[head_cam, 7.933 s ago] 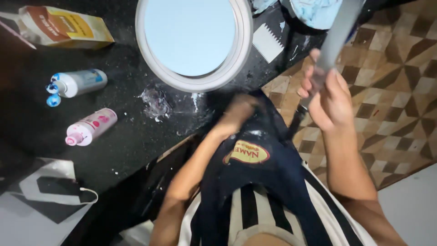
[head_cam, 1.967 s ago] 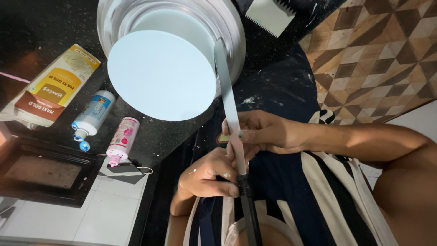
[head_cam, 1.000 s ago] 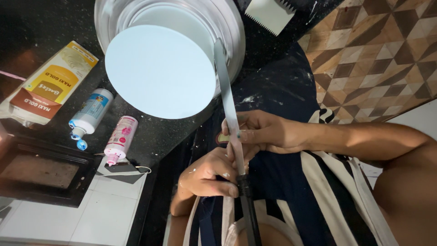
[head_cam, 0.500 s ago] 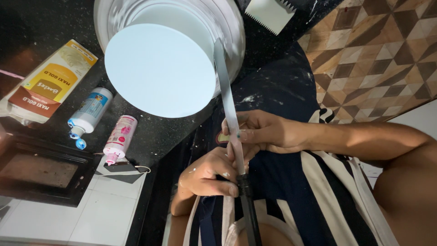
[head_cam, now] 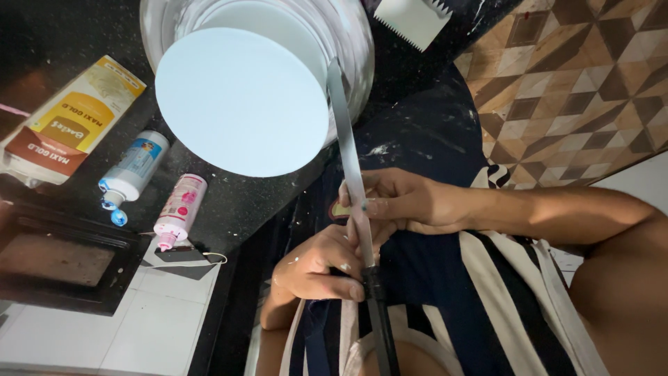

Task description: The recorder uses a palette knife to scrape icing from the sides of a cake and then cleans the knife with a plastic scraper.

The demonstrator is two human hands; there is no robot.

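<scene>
Against the pale blue cake (head_cam: 243, 104), both hands, left (head_cam: 320, 268) and right (head_cam: 407, 202), grip the long spatula (head_cam: 348, 160).

one head-worn camera looks steeply down, close over the hands (head_cam: 362, 237) and counter (head_cam: 62, 42).

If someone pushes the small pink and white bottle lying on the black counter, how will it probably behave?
The small pink and white bottle lies on its side and looks round, so it would probably roll sideways. It looks like plastic, so likely light and not fragile. The blue and white bottle lies close beside it, so a push that way might knock the two together.
</scene>
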